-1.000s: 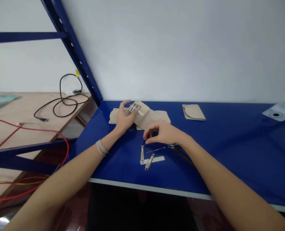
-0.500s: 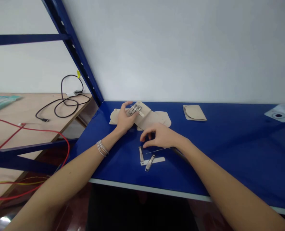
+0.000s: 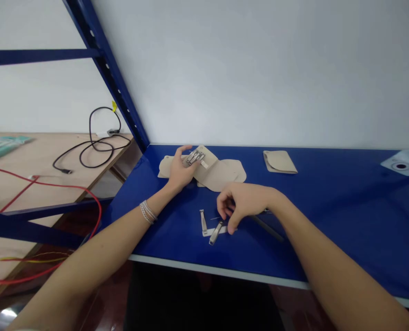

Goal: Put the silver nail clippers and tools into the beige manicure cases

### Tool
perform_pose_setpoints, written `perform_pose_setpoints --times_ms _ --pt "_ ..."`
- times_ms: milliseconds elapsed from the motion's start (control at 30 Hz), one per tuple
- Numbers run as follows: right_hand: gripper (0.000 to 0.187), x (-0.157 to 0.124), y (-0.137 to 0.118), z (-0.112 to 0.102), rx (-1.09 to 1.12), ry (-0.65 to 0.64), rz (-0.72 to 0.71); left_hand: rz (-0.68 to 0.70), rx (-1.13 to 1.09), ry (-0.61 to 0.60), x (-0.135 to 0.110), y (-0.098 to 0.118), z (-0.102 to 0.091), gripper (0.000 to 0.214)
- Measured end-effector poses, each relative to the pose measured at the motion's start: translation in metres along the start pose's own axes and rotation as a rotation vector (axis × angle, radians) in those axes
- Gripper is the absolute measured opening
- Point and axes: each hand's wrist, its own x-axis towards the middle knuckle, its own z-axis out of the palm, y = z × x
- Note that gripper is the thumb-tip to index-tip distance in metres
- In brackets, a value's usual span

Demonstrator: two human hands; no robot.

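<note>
My left hand [image 3: 179, 171] rests flat on an opened beige tool pouch [image 3: 218, 173] at the back of the blue table [image 3: 328, 216]; several metal clippers [image 3: 194, 157] sit in its slots by my fingertips. My right hand [image 3: 244, 204] is nearer the front edge, fingers curled down onto small loose tools. Its thumb and fingertips pinch at a white strip [image 3: 211, 231] beside a silver nail clipper [image 3: 215, 232]. A second small metal tool [image 3: 202, 217] lies just left of them. A thin dark tool [image 3: 268, 227] pokes out from under my right wrist.
A folded beige pouch [image 3: 279, 161] lies at the back right, and a clear packet with a ring [image 3: 402, 163] at the far right. On the left stand a blue rack post [image 3: 111, 76] and a wooden bench with a black cable [image 3: 87, 154] and red wire [image 3: 69, 193].
My right hand has moved toward the front edge and to the right, from above the thin tool down onto the white strip and clipper. My left hand has stayed on the pouch.
</note>
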Motion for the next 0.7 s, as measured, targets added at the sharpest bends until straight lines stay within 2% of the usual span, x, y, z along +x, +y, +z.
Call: perform_pose_setpoints --times_ms 100,300,367,533,700 --pt "0.033 0.001 0.001 0.001 -0.043 0.063 0.036 -0.003 0.004 -0.005 0.0 0.0 0.0 0.054" --pt "0.022 -0.002 0.002 -0.004 -0.096 0.325 0.025 0.017 0.03 -0.004 0.0 0.0 0.0 0.052" --pt "0.022 -0.003 0.002 -0.005 -0.097 0.373 0.021 0.012 0.025 -0.008 -0.001 0.001 0.0 0.052" --pt "0.03 0.003 0.0 0.004 -0.103 0.228 -0.034 0.006 0.046 0.01 -0.002 0.004 -0.001 0.05" --pt "0.023 0.01 -0.003 0.012 -0.127 0.183 -0.1 0.001 0.023 0.014 -0.002 0.005 -0.001 0.049"
